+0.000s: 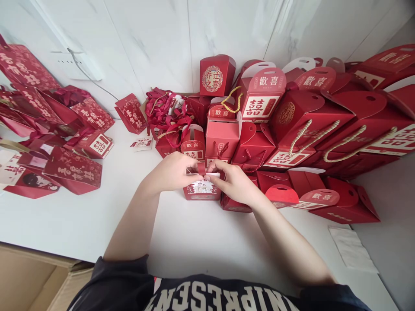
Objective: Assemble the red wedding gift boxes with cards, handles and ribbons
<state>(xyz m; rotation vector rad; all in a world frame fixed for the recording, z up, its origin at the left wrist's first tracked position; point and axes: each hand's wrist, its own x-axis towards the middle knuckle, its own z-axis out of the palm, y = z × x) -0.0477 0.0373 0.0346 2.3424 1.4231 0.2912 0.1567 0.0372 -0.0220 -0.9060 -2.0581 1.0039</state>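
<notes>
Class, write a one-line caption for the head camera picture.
Left hand and right hand pinch the top of a small box beside stacked red boxes.

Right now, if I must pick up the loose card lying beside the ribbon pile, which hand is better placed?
Probably the left hand: it is nearer the loose card, while the right hand would have to reach across it. Both are occupied at the small box, though.

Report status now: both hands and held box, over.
Left hand, right hand: both pinching top of couple-print gift box. Red gift boxes crowd behind and right.
</notes>
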